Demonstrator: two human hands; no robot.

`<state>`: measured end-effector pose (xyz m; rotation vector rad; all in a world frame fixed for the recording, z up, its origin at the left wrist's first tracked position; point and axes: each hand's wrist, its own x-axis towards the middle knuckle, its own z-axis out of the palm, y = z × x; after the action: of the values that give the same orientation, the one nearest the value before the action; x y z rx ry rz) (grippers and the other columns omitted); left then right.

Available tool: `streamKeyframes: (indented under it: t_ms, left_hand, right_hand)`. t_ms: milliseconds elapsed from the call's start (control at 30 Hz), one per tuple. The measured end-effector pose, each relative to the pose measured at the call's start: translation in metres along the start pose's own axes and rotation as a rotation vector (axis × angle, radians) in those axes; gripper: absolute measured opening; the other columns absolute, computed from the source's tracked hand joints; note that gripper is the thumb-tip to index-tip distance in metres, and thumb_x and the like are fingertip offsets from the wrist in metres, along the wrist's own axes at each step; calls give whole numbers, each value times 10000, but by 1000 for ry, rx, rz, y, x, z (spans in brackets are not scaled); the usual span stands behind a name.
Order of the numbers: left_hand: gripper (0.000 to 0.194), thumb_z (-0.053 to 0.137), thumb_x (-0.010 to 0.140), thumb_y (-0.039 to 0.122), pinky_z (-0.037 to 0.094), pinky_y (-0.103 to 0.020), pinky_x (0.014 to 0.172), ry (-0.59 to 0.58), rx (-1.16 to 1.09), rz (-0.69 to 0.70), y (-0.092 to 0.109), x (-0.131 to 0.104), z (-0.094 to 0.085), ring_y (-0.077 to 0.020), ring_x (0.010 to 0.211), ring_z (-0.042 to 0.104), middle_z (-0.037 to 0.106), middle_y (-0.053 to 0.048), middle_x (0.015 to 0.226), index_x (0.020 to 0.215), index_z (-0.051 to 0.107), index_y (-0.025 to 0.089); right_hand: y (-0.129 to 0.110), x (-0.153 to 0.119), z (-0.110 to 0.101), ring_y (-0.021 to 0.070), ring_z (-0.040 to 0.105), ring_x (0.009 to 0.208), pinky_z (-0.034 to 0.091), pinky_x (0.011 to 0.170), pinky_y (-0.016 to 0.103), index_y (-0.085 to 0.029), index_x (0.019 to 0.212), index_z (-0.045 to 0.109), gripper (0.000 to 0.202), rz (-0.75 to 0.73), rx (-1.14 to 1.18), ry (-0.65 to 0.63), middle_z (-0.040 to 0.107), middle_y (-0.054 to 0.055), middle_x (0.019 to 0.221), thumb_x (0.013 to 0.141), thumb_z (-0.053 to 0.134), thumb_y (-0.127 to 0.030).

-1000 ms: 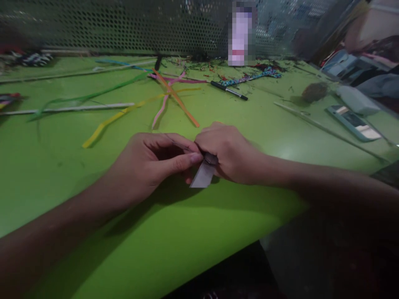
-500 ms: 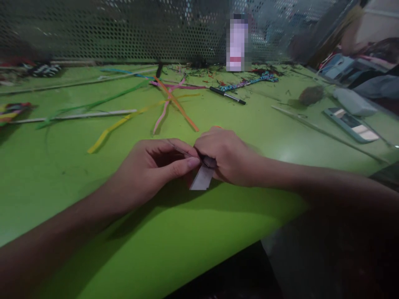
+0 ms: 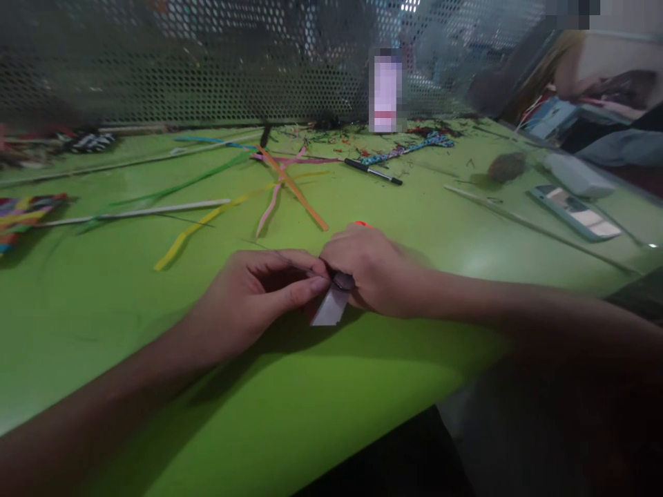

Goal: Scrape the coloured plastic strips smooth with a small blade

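My right hand is closed in a fist around what looks like a box cutter, its flat pale-grey blade with a slanted end pointing down toward me. A bit of orange-red shows at the top of that fist. Between thumb and forefinger, my left hand pinches a thin dark strip, which runs to the right hand at the blade. The strip's thin tail trails behind the left hand. Both hands touch or nearly touch, just above the green table. The exact contact between strip and blade is hidden by my fingers.
Beyond my hands lie coloured strips, such as a yellow one and an orange one, plus a black pen and a braided cord. A phone-like slab lies right. A perforated metal panel stands behind.
The whole scene sits slightly lower in the picture as the camera tilts. My hands keep nearly the same pose and grip; the strip's tail shows more clearly behind the left hand.
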<state>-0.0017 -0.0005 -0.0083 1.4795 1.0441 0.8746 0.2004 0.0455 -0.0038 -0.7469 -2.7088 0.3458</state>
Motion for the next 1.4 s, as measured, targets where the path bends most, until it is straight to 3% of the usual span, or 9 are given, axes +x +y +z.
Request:
streamKeyframes:
  t_ms: [800,1033,1233,1400]
  left_hand:
    - [155,749,849,321,527,-251,655,-100,-54,-16,4,0,0,-164,672,639,736,-38,741,772,796,195]
    - [165,752,854,323,482,-224,602,-41,-122,-67,-4,0,-1,-137,631,610,710,-19,704,751,770,196]
    - [56,743,816,194,484,-231,591,70,-376,-79,-8,5,2,-122,576,591,673,-12,658,765,738,172]
    - [84,741,798,165,468,-220,578,59,-462,-75,-5,8,3,-105,558,564,643,-5,633,717,718,160]
  right_hand:
    - [4,-1,7,117,403,648,278,653,251,-172,673,507,125,25,-43,42,553,1,667,763,550,-96]
    - [8,-3,6,110,381,638,273,651,249,-176,670,478,133,12,-5,51,518,-10,659,758,531,-90]
    - [4,-4,-17,102,407,678,312,656,232,-160,807,526,114,-106,131,164,528,2,764,912,501,-124]
    - [0,-4,-25,117,515,817,403,748,228,-141,1024,602,142,-204,135,198,610,61,923,1000,462,-130]
